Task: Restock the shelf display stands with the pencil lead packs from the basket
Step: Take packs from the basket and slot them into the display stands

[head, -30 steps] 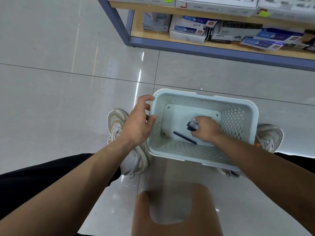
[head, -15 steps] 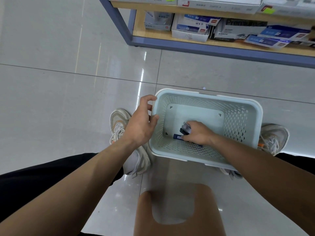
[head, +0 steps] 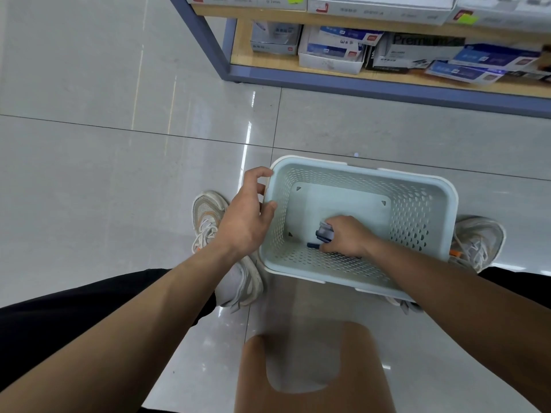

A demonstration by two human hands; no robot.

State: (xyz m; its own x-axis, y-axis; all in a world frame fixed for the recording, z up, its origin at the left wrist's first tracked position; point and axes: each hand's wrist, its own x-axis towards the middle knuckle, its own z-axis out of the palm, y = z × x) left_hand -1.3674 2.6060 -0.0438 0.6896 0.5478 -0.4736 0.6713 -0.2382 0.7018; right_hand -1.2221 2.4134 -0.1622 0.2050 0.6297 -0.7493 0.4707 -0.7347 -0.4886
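The basket [head: 417, 177] is pale blue-green plastic, rectangular with rounded corners. Its walls are pierced by rows of small holes and its bottom is smooth. It sits on the glossy grey tiled floor [head: 119, 180] between two worn, off-white mesh sneakers [head: 208, 217].

The left hand [head: 247, 217] grips the basket's left rim near the far corner, thumb against the inner wall and fingers curled over the edge. The right hand [head: 347, 237] is down inside, fingers curled and pinching a few small grey pencil lead packs [head: 324, 234] just above the basket's bottom. A slim dark blue pack [head: 313, 245] lies flat under the fingertips; the hand covers most of it.

Beyond the basket stands a shelf [head: 387, 86] with a blue-grey metal frame and a wood-toned board. White and blue cardboard boxes [head: 331, 52] crowd it, some leaning. In the foreground a brown rounded slab [head: 372, 368] with a cut-out hole hides the floor; I cannot tell what it is.
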